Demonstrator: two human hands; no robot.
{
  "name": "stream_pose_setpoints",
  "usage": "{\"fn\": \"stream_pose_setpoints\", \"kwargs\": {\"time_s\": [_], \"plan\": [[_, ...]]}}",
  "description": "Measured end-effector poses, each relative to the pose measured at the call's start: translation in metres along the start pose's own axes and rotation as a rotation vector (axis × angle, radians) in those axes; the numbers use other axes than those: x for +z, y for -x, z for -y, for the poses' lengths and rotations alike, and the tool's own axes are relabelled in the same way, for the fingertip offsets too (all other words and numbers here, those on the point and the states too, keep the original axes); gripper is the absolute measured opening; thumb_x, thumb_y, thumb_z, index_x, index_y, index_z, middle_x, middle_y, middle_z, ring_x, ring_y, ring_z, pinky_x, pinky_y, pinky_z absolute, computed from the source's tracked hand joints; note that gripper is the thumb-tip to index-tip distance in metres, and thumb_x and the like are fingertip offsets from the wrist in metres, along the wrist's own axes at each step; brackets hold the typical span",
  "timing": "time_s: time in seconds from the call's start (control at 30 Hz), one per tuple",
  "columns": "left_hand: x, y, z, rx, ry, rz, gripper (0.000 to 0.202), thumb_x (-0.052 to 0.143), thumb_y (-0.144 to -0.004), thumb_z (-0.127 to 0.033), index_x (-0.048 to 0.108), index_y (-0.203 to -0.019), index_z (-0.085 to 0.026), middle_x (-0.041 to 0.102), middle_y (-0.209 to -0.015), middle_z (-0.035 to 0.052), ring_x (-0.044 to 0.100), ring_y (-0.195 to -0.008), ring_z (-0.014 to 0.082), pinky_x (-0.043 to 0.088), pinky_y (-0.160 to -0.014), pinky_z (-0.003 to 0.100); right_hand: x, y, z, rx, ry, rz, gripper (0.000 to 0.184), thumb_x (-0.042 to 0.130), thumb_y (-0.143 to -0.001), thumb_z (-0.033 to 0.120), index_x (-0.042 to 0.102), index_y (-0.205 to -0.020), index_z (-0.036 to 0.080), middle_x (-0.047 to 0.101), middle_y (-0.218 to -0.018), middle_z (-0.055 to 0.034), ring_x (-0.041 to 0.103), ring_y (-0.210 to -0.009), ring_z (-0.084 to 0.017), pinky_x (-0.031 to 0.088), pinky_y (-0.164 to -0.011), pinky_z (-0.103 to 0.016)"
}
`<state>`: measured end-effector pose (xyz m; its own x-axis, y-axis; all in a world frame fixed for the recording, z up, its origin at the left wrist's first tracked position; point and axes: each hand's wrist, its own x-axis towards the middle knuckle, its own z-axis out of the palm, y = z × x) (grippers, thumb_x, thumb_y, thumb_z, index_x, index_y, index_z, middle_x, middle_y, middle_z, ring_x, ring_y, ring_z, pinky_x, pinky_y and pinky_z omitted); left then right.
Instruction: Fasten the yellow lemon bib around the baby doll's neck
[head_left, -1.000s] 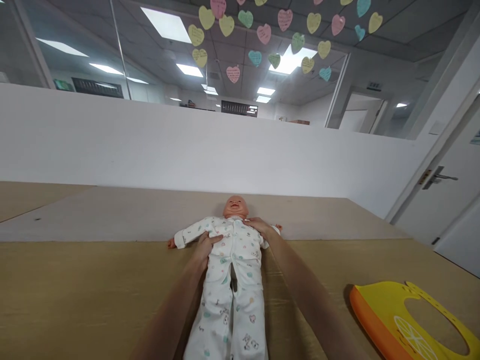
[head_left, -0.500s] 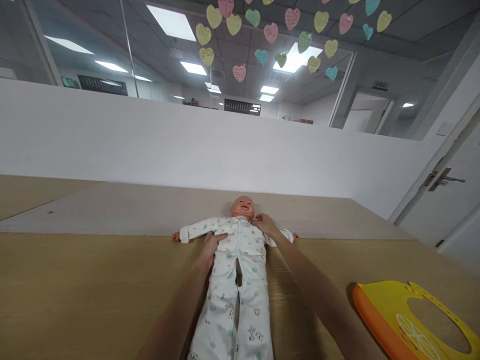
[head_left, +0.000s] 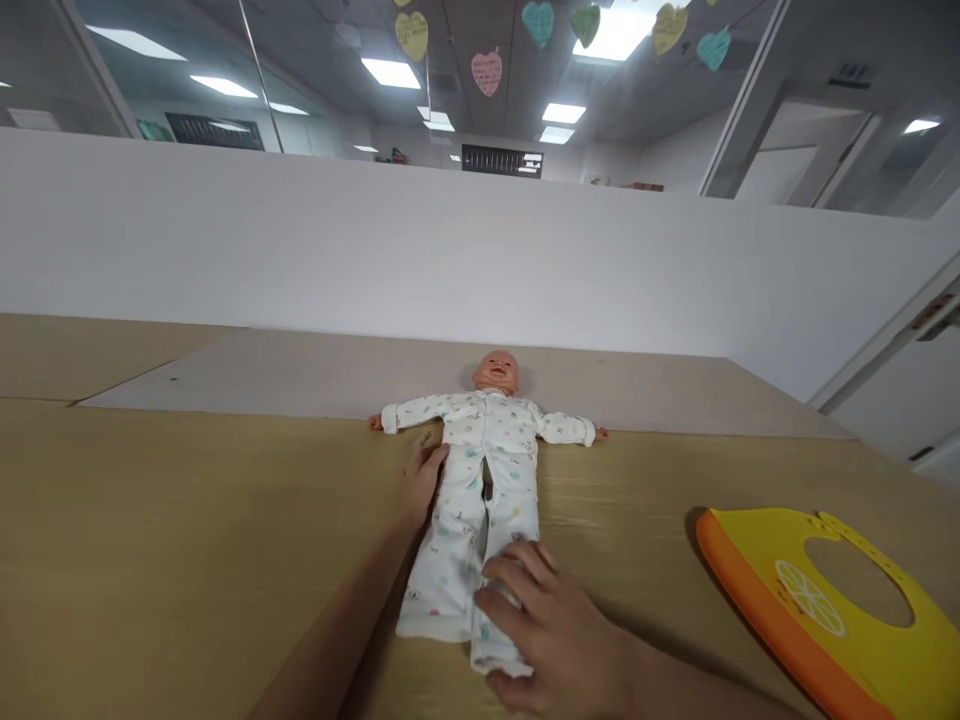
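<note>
A baby doll (head_left: 496,374) lies on its back with both arms stretched out sideways. It wears a white printed top (head_left: 491,425) and white printed trousers (head_left: 454,545). A dark gap shows between top and trousers at the crotch. My left hand (head_left: 424,482) rests beside the doll's waist, its fingers out and touching the cloth's edge. Over the doll's lower leg is my right hand (head_left: 551,625), fingers spread and slightly bent. Whether those fingertips press on the trouser leg I cannot tell.
On the right lies a yellow bib (head_left: 765,540) with an orange pocket and a citrus slice print. The wooden table (head_left: 187,560) meets a grey board (head_left: 300,375) at the back, before a white wall (head_left: 420,260) with glass above. A door stands at far right.
My right hand has moved from the doll's collar down to its lower leg. My left hand has slid off the chest to the doll's side. The view has tilted downward.
</note>
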<state>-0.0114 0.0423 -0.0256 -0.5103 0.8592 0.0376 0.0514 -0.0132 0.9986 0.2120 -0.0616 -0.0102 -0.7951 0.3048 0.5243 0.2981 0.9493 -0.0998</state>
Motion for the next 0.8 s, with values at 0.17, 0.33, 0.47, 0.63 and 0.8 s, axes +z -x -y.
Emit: {"fn": "stream_pose_setpoints", "kwargs": {"time_s": [0.17, 0.33, 0.47, 0.63, 0.8], "plan": [[-0.054, 0.086, 0.02, 0.368, -0.266, 0.189, 0.042, 0.057, -0.081, -0.031, 0.059, -0.122, -0.018, 0.058, -0.129, 0.0136, 0.057, -0.118, 0.027, 0.047, -0.099, 0.044, -0.001, 0.035, -0.014, 0.037, -0.005, -0.074, 0.03, 0.063, -0.074, 0.018, 0.057, -0.103, 0.013, 0.06, -0.106, -0.0095, 0.05, -0.095, -0.025, 0.043, -0.082, -0.041], [-0.075, 0.164, 0.033, 0.874, -0.798, 0.209, 0.05, 0.055, -0.076, -0.008, 0.062, -0.122, -0.027, 0.047, -0.137, 0.012, 0.049, -0.123, 0.0281, 0.047, -0.098, 0.044, 0.002, 0.049, -0.014, 0.082, -0.04, -0.198, 0.023, 0.06, -0.079, 0.015, 0.057, -0.101, 0.015, 0.061, -0.098, -0.0076, 0.051, -0.091, -0.021, 0.046, -0.079, -0.036], [-0.067, 0.165, 0.037, 0.915, -1.017, 0.024, 0.035, 0.049, -0.085, -0.01, 0.064, -0.115, -0.018, 0.062, -0.106, 0.0137, 0.06, -0.095, 0.0264, 0.053, -0.082, 0.041, 0.006, 0.052, -0.011, 0.073, 0.004, -0.247, 0.019, 0.058, -0.081, 0.014, 0.058, -0.1, 0.015, 0.062, -0.097, -0.0085, 0.053, -0.091, -0.021, 0.049, -0.08, -0.036], [-0.059, 0.154, 0.038, 0.983, -0.983, -0.039, 0.026, 0.045, -0.088, -0.012, 0.063, -0.107, -0.018, 0.07, -0.095, 0.009, 0.066, -0.085, 0.0231, 0.053, -0.074, 0.034, 0.007, 0.057, -0.012, 0.087, 0.058, -0.336, 0.01, 0.058, -0.087, 0.02, 0.057, -0.096, 0.018, 0.064, -0.093, -0.0067, 0.056, -0.087, -0.02, 0.05, -0.077, -0.034], [-0.058, 0.175, 0.032, 0.964, -0.805, -0.188, 0.019, 0.045, -0.093, -0.022, 0.06, -0.104, -0.018, 0.07, -0.089, 0.0068, 0.069, -0.079, 0.0197, 0.054, -0.068, 0.029, 0.006, 0.062, -0.012, 0.135, 0.047, -0.437, 0.004, 0.057, -0.089, 0.018, 0.054, -0.086, 0.019, 0.064, -0.087, -0.0044, 0.056, -0.08, -0.018, 0.047, -0.071, -0.031]]}}
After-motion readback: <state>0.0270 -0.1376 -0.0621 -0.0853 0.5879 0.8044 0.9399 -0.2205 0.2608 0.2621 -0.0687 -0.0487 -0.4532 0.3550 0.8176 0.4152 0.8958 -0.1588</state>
